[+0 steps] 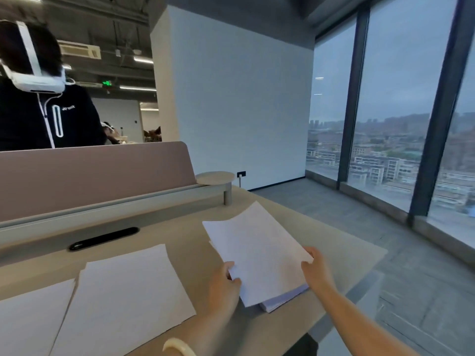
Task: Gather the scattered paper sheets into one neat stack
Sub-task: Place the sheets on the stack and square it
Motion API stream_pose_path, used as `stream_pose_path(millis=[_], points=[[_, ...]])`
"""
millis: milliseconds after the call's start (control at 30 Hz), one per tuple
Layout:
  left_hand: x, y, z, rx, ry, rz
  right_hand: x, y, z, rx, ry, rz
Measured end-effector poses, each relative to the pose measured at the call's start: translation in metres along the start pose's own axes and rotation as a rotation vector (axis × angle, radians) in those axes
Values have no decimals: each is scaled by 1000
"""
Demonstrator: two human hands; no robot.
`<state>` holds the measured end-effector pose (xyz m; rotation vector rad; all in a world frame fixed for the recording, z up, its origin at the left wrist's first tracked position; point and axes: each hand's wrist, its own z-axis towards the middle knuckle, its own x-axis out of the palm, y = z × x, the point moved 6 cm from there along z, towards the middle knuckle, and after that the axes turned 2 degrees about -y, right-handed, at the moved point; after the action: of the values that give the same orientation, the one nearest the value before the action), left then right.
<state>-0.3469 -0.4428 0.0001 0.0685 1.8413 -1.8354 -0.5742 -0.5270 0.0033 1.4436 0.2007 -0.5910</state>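
Observation:
A loose stack of white paper sheets (257,253) lies at the right side of the beige desk (190,242), its edges uneven and lower sheets sticking out at the near corner. My left hand (225,286) grips the stack's near left edge. My right hand (314,265) holds its right edge. A single white sheet (128,299) lies flat left of the stack, overlapping another sheet beneath it. A further white sheet (30,319) lies at the far left.
A pink-brown divider panel (90,176) runs along the desk's back, with a black cable slot (104,238) before it. A small round shelf (216,177) stands at the divider's end. A person in a white headset (38,80) stands behind. The desk's right edge drops to grey floor.

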Motion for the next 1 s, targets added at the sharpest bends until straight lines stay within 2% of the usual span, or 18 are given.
stream_pose_path(millis=[167, 400, 567, 833, 1000], points=[[30, 0, 9, -9, 64, 65, -14, -15, 15, 13, -49, -189], [37, 2, 13, 30, 28, 177, -7, -22, 30, -72, -50, -325], [37, 10, 15, 42, 18, 269, -1, -29, 30, -68, -35, -454], [32, 12, 8, 83, -58, 542, 0, -37, 28, -47, -61, -425], [39, 10, 2, 80, 46, 640, 3, -38, 27, -61, -51, -416]])
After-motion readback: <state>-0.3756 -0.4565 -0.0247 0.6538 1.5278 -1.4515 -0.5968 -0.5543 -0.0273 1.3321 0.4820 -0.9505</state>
